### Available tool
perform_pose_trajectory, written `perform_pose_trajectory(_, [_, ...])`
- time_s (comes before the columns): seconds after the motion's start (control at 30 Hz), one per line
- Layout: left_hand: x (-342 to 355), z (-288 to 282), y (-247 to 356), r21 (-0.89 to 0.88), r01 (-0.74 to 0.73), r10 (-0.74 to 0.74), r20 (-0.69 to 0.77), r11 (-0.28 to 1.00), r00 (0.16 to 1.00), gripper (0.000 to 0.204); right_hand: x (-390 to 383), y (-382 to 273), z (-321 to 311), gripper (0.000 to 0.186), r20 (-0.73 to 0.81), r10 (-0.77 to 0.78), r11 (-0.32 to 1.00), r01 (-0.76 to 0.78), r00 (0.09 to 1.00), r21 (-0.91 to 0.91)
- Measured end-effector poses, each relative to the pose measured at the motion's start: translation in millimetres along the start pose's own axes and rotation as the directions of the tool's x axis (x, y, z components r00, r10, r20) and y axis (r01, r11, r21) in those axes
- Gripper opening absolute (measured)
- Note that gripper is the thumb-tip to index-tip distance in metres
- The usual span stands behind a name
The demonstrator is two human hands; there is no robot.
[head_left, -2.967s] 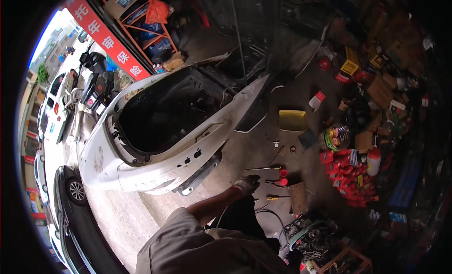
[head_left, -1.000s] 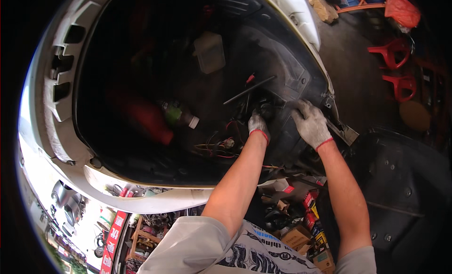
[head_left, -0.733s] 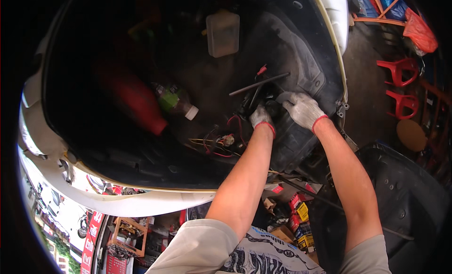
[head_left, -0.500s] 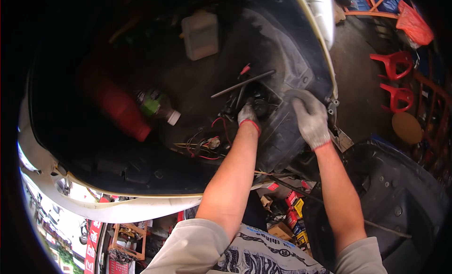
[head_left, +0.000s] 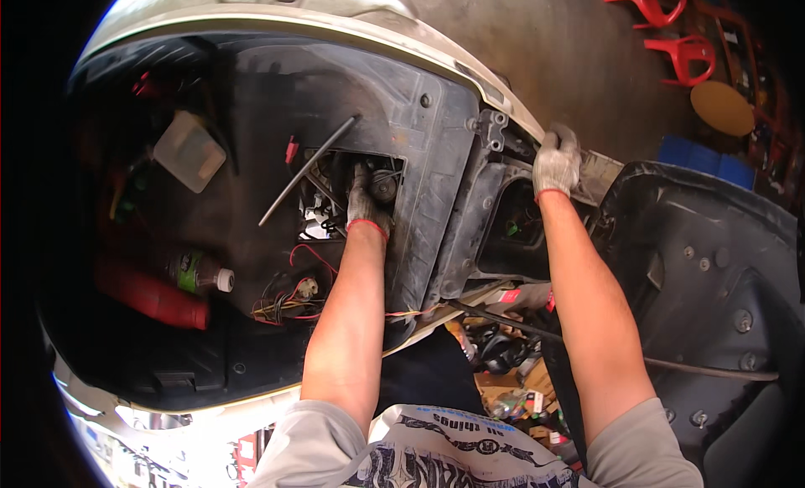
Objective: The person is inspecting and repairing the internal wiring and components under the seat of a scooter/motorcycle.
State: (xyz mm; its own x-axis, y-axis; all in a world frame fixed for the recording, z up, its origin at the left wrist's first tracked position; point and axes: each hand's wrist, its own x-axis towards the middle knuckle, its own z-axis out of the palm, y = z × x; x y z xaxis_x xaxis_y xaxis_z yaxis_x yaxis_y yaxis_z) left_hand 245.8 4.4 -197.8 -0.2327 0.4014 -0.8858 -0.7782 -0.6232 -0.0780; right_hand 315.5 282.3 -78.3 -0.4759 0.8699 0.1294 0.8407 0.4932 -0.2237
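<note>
My left hand (head_left: 363, 201), in a pale work glove with a red cuff, reaches into a rectangular opening (head_left: 404, 182) in a black plastic storage tray (head_left: 260, 94) of a white vehicle. Beside it in the opening is a round dark part (head_left: 383, 184). One finger points forward; the rest are hidden, so its grip is unclear. My right hand (head_left: 557, 165), gloved alike, is closed over the edge of the white body (head_left: 510, 102), near a metal hinge bracket (head_left: 496, 129). A thin grey rod (head_left: 307, 171) lies across the opening's left side.
The tray holds a translucent plastic box (head_left: 189, 151), a bottle with a green label (head_left: 199, 272), a red bottle-shaped object (head_left: 159, 299) and loose wires with a connector (head_left: 307, 288). A black seat-like panel (head_left: 713, 270) stands at right. Red chairs (head_left: 689, 59) are farther back.
The view has shifted, so the tray now appears further left. My left hand stays in the opening. My right hand has moved from beside the opening to the white body's edge.
</note>
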Motion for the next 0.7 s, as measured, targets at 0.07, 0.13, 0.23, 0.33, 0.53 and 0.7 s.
perform_pose_trajectory(0.07, [5, -19, 12, -0.005, -0.038, 0.038, 0.113, 0.999, 0.993, 0.035, -1, -13, 14, 0.027, 0.053, 0.081, 0.994, -0.084, 0.995, 0.069])
perform_pose_trajectory(0.13, [1, -4, -2, 0.084, -0.056, 0.052, 0.043, 0.995, 0.998, 0.033, 13, 6, 16, 0.030, -0.006, -0.032, 0.993, 0.033, 0.999, 0.118])
perform_pose_trajectory(0.23, [-2, -6, 9, 0.074, -0.084, 0.080, 0.050, 0.994, 0.996, 0.029, 5, -4, 26, 0.039, 0.118, 0.091, 0.990, -0.103, 0.989, 0.099])
perform_pose_trajectory(0.33, [-4, 7, -6, -0.033, -0.089, 0.093, 0.152, 0.995, 0.984, 0.028, 10, 37, 42, 0.028, 0.067, -0.091, 0.986, 0.099, 0.994, -0.133])
perform_pose_trajectory(0.53, [11, -31, 31, 0.023, -0.001, -0.003, 0.168, 1.000, 0.986, 0.053, -1, 16, 67, 0.029, -0.107, -0.117, 0.993, 0.115, 0.987, -0.025])
perform_pose_trajectory(0.7, [-8, -2, 7, 0.219, 0.047, -0.087, 0.176, 0.975, 0.980, 0.049, 2, 10, 48, 0.025, -0.075, 0.100, 0.990, -0.092, 0.992, 0.104])
